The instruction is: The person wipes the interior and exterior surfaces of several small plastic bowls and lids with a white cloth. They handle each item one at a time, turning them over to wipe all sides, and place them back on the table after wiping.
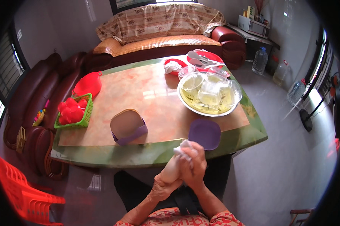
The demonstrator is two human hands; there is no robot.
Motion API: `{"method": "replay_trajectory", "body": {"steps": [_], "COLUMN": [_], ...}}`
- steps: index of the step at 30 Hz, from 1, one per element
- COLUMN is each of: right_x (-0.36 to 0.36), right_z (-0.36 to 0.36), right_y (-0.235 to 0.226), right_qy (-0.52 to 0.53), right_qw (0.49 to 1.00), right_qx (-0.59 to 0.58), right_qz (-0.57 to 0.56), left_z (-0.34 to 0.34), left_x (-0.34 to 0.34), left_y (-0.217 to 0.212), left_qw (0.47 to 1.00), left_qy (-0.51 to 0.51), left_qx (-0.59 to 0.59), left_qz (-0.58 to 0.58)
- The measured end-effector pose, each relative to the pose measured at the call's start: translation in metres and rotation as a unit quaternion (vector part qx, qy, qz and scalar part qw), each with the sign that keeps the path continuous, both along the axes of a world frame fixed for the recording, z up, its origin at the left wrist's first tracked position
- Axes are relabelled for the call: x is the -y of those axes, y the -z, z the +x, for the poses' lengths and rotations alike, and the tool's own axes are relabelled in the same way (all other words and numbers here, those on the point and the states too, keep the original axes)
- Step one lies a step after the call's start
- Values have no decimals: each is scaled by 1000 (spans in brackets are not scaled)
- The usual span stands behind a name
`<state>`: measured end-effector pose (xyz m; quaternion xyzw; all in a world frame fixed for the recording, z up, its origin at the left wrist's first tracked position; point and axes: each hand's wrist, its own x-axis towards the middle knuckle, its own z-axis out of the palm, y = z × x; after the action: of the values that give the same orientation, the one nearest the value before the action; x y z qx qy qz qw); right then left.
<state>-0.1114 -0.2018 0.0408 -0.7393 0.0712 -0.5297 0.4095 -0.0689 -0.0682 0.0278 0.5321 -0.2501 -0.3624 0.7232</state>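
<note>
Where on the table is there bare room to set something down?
Bare: the broad middle, between the rectangular green plastic basket and the round white-rimmed bowl; also between the square tan-and-purple stack and purple square plate. Crowded: far right, around the red round basin.

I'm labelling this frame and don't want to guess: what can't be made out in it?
Pale object, head view: full shape, partly covered by the left hand and right hand.
White wad, head view: partly hidden by the right hand.
Brown frame, head view: cut off by the lower edge.
Green basket, head view: floor, hidden under red items.
</note>
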Motion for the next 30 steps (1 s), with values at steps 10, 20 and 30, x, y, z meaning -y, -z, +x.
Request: {"method": "replay_trajectory", "body": {"steps": [10, 20, 30], "right_x": [-14, -12, -14], "right_z": [-6, -13, 1], "right_y": [-1, 12, -15], "right_qy": [-6, 2, 22], "right_qw": [984, 999, 986], "right_qx": [-37, -26, -49], "right_qz": [-174, -43, -158], "left_z": [10, 10, 20], "left_x": [-14, -8, -13], "left_y": [24, 19, 6], "left_qw": [985, 988, 994], "left_qy": [34, 45, 87], "left_qx": [-146, -119, -61], "left_qz": [-86, -93, -18]}}
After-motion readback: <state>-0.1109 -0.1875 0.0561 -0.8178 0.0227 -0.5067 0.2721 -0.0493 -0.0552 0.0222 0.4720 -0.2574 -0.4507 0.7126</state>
